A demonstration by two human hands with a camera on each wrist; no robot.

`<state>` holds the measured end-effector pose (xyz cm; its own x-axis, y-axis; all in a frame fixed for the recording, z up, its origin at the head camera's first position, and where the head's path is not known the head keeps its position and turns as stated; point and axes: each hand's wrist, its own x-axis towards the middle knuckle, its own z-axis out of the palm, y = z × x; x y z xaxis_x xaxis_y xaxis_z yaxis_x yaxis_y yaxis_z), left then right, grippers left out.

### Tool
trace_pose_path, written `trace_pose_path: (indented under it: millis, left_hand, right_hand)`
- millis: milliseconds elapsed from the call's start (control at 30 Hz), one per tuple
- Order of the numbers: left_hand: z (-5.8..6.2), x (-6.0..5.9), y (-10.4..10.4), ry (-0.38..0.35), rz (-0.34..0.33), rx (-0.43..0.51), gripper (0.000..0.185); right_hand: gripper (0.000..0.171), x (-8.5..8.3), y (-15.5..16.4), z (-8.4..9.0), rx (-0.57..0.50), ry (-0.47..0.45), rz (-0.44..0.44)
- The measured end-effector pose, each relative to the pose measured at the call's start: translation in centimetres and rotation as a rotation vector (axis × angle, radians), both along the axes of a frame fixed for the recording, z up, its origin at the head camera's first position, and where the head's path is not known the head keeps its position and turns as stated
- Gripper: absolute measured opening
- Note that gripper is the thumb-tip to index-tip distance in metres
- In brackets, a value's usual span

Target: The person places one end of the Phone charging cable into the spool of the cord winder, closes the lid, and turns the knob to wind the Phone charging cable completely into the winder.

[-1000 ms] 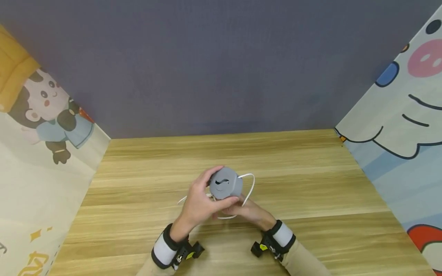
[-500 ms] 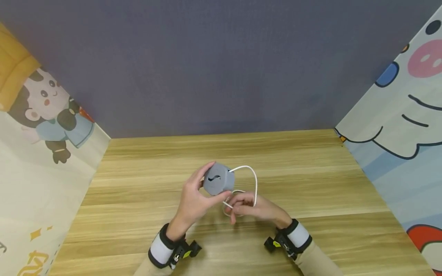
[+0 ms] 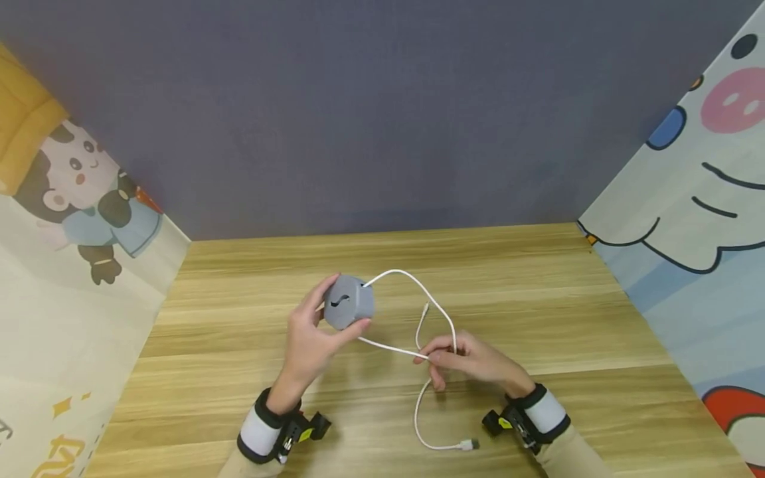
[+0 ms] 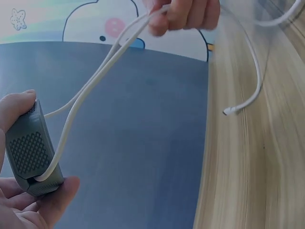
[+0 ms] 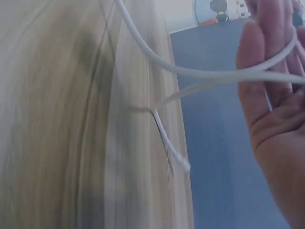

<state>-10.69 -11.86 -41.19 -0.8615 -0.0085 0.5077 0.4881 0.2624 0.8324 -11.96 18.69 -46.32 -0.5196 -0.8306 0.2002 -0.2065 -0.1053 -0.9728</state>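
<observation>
Blurring white cable (image 5: pixel 209 74), hands (image 3: pixel 472 358) cropped

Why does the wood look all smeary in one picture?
Right wrist view: the table is streaked with blur, and the white cable looks soft. Head view: sharp and evenly lit, cable crisp. Left wrist view: the grey holder is clear, the table slightly soft.

The cable winder (image 3: pixel 348 302) sat in the left hand (image 3: pixel 307 342), left of the right hand (image 3: pixel 472 358) pinching its cable (image 3: pixel 418 289) above the table (image 3: pixel 538 299).
</observation>
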Motion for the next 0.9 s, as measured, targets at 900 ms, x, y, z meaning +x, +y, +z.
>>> trace_pose_path:
  millis: [900]
  left_hand:
    - [-1.0, -0.9, -4.8, -0.085, 0.187, 0.105, 0.074]
  right_hand:
    - [0.021, -0.7, 6.6, 1.0, 0.152, -0.058, -0.105]
